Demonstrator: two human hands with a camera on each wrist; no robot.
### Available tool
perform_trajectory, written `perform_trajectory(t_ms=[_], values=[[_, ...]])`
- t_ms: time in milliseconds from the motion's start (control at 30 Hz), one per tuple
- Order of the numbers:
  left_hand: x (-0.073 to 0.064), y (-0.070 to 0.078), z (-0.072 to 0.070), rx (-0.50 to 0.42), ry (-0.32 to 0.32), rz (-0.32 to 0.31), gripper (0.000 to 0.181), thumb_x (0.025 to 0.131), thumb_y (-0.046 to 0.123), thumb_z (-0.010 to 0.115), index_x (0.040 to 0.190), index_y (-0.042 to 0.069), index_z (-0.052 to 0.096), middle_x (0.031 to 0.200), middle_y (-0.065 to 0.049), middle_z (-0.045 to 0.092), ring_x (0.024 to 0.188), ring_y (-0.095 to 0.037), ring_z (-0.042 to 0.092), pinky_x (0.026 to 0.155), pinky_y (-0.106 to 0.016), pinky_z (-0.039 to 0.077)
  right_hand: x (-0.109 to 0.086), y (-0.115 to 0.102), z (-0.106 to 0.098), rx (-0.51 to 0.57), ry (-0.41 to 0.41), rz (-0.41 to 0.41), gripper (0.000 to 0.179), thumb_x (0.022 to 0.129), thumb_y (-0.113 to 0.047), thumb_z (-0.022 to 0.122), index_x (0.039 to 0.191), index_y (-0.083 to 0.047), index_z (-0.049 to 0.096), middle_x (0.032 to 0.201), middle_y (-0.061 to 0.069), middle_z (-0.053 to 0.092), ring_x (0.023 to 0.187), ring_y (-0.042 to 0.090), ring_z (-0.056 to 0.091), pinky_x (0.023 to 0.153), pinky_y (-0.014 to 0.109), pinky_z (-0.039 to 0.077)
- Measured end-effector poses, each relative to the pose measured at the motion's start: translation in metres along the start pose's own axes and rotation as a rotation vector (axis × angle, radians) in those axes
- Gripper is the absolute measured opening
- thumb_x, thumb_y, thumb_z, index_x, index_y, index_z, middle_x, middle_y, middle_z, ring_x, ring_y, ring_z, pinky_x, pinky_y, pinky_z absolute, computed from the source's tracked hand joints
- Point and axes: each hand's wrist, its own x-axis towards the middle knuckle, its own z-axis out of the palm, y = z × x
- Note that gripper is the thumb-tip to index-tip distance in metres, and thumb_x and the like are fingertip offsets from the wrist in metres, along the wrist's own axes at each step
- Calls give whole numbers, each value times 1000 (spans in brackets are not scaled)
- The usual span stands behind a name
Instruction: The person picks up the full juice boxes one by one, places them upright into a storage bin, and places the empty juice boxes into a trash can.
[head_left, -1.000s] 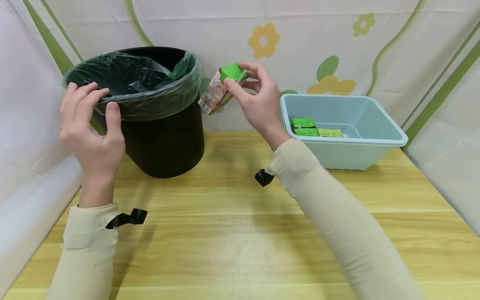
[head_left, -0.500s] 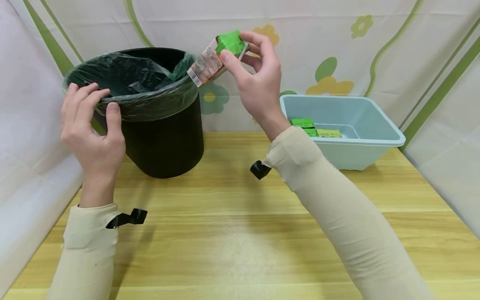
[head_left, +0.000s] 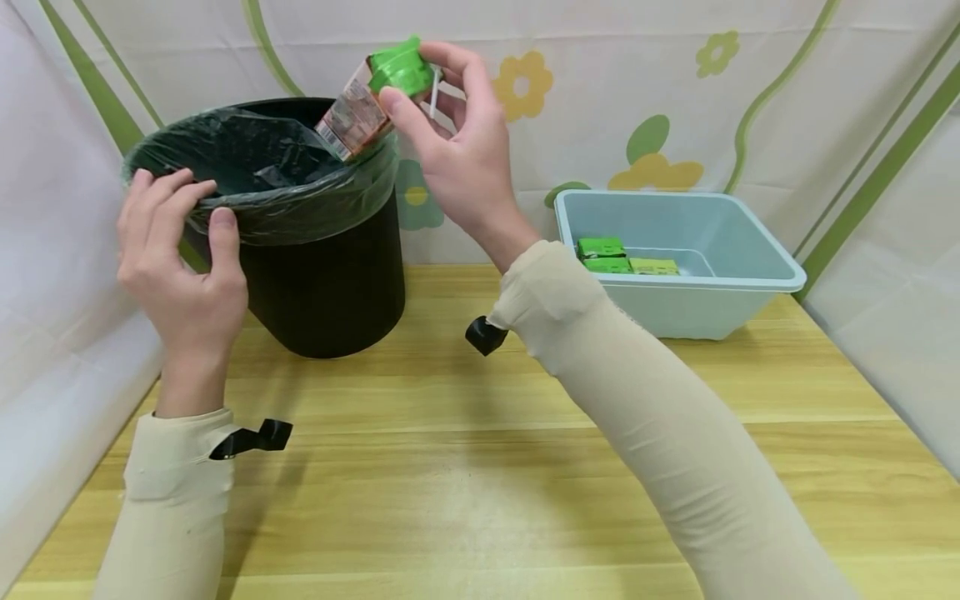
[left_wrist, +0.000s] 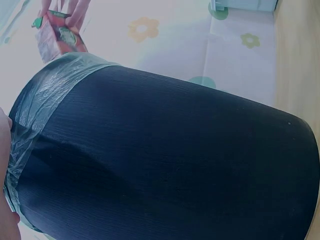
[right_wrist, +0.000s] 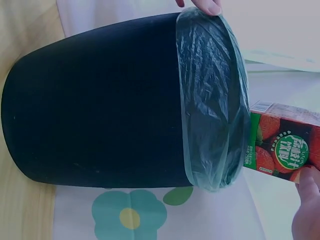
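My right hand (head_left: 468, 137) grips a juice carton (head_left: 356, 117) by its green top end, thumb on one side and fingers on the other. Tilted, the carton hangs over the right part of the rim of a black trash bin (head_left: 322, 292); in the right wrist view the carton (right_wrist: 285, 142) shows red fruit pictures and a green label. A white straw sticks to its side. My left hand (head_left: 183, 258) rests on the bin's near left rim, fingers over the translucent green bin liner (head_left: 300, 212) and thumb outside.
A light blue plastic tub (head_left: 697, 308) stands on the wooden table (head_left: 450, 483) at the right. Inside it lie green cartons (head_left: 603, 248) and a yellow-green carton (head_left: 654, 267). A flowered white curtain (head_left: 600, 75) hangs behind.
My right hand has lifted the juice carton and carried it left, from beside the bin to above its rim. The left hand stays at the rim.
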Motion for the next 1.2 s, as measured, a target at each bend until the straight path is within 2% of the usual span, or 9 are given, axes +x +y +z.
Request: perform_trajectory(t_ms=[267,467,567,700,800,933,1100,1200], values=[[0,4,1,-9,11,-4,43,96,35,64,118,3,80,133,-6,75,146,-9,53,130,-30,30,3,2,13,-33,-31,-9,57,99,-2,70,150,1,45,151,14,49,131,21,61,108,16,51],[0,5,0,-10,13,-5,43,95,35,64,117,2,80,133,-7,75,146,-9,53,129,-30,30,-1,-3,27,-64,-88,6,57,100,-3,70,151,0,44,154,13,47,137,17,58,110,14,49],[0,7,0,-11,16,-6,43,95,35,64,117,1,80,133,-8,76,146,-9,53,130,-30,30,-2,-2,33,-124,-123,24,58,101,-8,71,152,-3,44,155,11,48,139,14,57,110,13,48],[0,8,0,-12,16,-7,43,95,34,64,117,1,80,133,-8,76,146,-9,53,130,-30,30,2,5,38,-258,-187,14,60,101,-18,74,153,-8,45,155,7,50,139,11,56,108,12,48],[0,8,0,-11,14,-6,43,95,35,64,117,1,80,133,-8,76,146,-9,53,130,-30,30,4,11,40,-390,-249,-25,61,101,-25,74,153,-11,46,151,4,53,128,11,57,102,12,50],[0,7,-1,-10,12,-6,43,95,35,64,117,1,80,133,-7,76,146,-9,53,130,-30,30,7,18,42,-512,-315,-57,59,102,-32,72,152,-12,47,149,3,52,116,12,54,95,14,51],[0,4,-2,-2,9,-10,43,96,35,64,117,2,80,133,-6,75,146,-9,53,129,-29,30,8,24,46,-593,-372,-63,59,104,-35,69,153,-12,45,153,3,49,116,11,55,93,13,50],[1,3,-2,5,4,-11,43,96,36,64,118,3,80,134,-5,75,147,-9,52,130,-29,30,7,26,48,-646,-410,-75,60,104,-36,67,154,-12,45,155,4,47,118,10,56,97,12,48]])
